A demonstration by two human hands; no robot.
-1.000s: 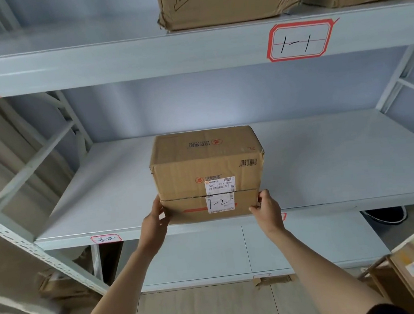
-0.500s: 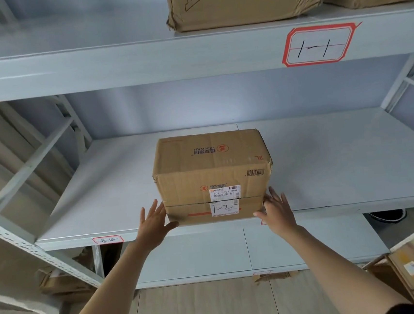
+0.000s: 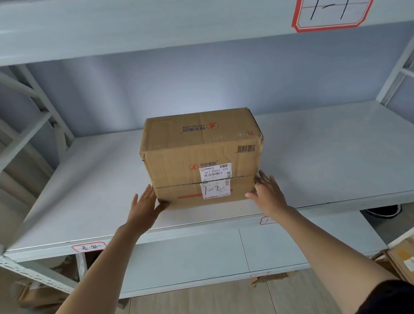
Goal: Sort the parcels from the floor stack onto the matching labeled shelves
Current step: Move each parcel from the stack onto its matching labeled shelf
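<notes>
Parcel (image 3: 202, 157) marked 1-2, flanked low at its front corners by flat left hand (image 3: 145, 208) and right hand (image 3: 267, 192), fingers straight, gripping nothing, upright on the middle shelf (image 3: 340, 159) beneath the 1-1 label (image 3: 337, 1).

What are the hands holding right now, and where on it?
Nothing is gripped. The left hand and right hand lie open, fingers straight, against the lower side corners of the brown cardboard parcel.
</notes>
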